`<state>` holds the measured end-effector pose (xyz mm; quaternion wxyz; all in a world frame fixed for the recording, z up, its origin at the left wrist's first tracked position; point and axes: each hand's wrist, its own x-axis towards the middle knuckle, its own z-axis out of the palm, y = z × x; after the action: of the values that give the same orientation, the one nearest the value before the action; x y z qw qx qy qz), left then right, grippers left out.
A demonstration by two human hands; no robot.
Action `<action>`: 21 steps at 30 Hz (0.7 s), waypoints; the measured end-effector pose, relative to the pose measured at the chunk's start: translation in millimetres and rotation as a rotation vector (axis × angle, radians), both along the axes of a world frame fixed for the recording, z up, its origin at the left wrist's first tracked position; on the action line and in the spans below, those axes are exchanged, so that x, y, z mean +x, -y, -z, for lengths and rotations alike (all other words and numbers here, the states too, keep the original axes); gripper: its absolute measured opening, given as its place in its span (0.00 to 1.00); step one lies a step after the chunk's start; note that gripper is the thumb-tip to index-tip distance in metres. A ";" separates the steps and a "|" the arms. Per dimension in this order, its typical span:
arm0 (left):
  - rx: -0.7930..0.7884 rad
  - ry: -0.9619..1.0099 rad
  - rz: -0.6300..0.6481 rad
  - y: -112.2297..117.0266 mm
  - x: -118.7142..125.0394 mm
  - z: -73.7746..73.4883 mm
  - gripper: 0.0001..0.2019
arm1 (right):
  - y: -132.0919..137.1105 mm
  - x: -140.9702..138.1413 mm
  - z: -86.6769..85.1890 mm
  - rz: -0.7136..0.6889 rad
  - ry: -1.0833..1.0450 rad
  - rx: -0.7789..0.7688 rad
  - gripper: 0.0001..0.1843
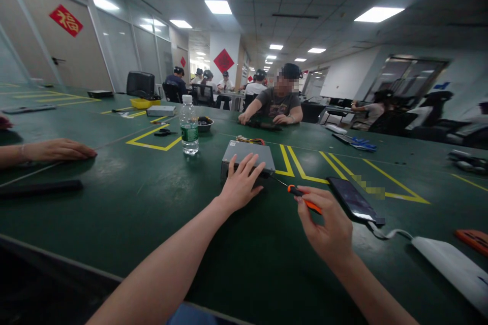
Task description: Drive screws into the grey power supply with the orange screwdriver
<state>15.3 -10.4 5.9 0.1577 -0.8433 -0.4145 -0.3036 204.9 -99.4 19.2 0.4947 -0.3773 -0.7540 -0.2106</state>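
Note:
A grey metal computer power supply [246, 148] sits on the green table, with coloured cables [249, 140] bunched behind it. My left hand [241, 183] rests on its top and near edge, fingers spread out. In my right hand [324, 221] is a screwdriver [293, 190] with an orange and black handle, gripped between thumb and fingers. Its thin shaft points left to the power supply's near right corner. Whether the tip sits in a screw is too small to tell.
A water bottle [189, 129] stands left of the power supply, with a bowl [205, 124] behind. On the right lie a phone [353, 198] and a cabled white power bank [450, 269]. Another person's hand [61, 151] rests at left; a person [280, 99] works opposite.

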 end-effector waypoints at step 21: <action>-0.030 0.138 -0.003 -10.6 -12.5 0.8 0.23 | 8.9 -11.2 2.5 0.123 0.469 0.223 0.06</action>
<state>2.8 0.2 5.0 0.1165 -0.8221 -0.4300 -0.3546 193.7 -108.3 16.7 0.3312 -0.3068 -0.7958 -0.4036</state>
